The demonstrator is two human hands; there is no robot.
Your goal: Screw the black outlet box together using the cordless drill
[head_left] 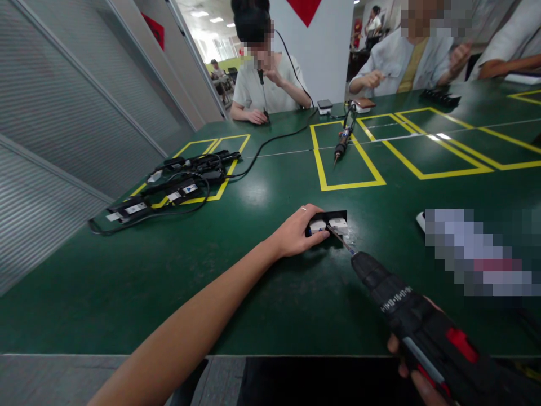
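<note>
Green counter (pixel 127 293) fills the frame; power drill (pixel 406 304) slants in from lower right, right hand (pixel 426 388) wrapped round its grip. Left hand (pixel 300 231), centre, pinches the left end of a small black part (pixel 332 215) lying on the counter, mid-frame. Bit (pixel 344 242) reaches between its white inserts (pixel 338 224); seating unclear. Best: line bit up with the screw axis, press lightly, keep left thumb clear.

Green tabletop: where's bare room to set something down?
Free: the patch of green tabletop between the black cabled devices and the left forearm. Crowded: under those devices, and around the small black-and-white part and black-and-red power drill.
</note>
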